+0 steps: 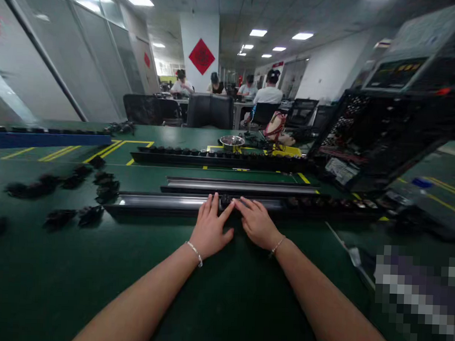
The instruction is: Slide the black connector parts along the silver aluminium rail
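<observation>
A long black channel-shaped rail (162,202) lies across the green table in front of me. My left hand (210,227) rests on it with fingers spread, the index finger pointing at a small black part (225,200) in the channel. From the other side my right hand (257,222) reaches to the same part, index finger stretched out and the other fingers loosely bent. The fingertips of both hands nearly meet there. What kind of part it is does not show clearly. Further right, a row of similar dark parts (323,202) sits in the rail.
Behind lie a second rail (242,186) and a filled rail (220,159), with a metal bowl (232,141) beyond. Loose black parts (107,186) are scattered at left, near a blue strip (49,140). A dark rack (381,136) stands at right. Several people sit in the background.
</observation>
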`<state>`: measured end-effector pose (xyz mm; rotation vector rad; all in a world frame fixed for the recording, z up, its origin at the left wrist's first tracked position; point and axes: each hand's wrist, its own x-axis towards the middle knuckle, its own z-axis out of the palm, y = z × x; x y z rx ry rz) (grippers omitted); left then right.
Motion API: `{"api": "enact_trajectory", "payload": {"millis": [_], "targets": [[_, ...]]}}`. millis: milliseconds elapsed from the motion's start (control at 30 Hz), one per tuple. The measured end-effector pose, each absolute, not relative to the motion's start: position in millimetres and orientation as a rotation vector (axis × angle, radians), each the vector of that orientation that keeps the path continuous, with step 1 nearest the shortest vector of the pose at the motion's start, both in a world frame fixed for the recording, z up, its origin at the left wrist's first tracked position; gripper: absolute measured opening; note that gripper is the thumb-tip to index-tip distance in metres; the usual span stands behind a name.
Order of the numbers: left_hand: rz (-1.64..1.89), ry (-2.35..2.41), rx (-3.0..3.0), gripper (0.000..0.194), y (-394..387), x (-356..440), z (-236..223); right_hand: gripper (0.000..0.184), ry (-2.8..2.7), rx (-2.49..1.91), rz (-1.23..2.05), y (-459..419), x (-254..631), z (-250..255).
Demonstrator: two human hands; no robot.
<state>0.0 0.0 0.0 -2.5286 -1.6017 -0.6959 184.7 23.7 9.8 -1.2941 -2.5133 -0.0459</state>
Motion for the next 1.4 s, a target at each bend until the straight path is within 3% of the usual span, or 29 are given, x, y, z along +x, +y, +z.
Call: {"api": "enact_trajectory", "payload": {"millis": [267, 833, 1400], "targets": [[-0.722, -1.641, -2.478, 0.074, 3.5, 4.7, -1.5, 0.061, -2.572, -1.158, -0.128, 20.1, 178.6, 6.2], [-0.655, -1.684, -2.392, 0.067, 5.5, -0.2, 2.8, 0.062, -2.471, -1.118, 0.069, 18.8, 178.4, 12.0], [-0.686, -1.796, -2.331, 0.055, 5.9, -4.7, 4.9, 0.055, -2.461, -1.117, -0.012, 24.0, 181.5, 5.8]]}}
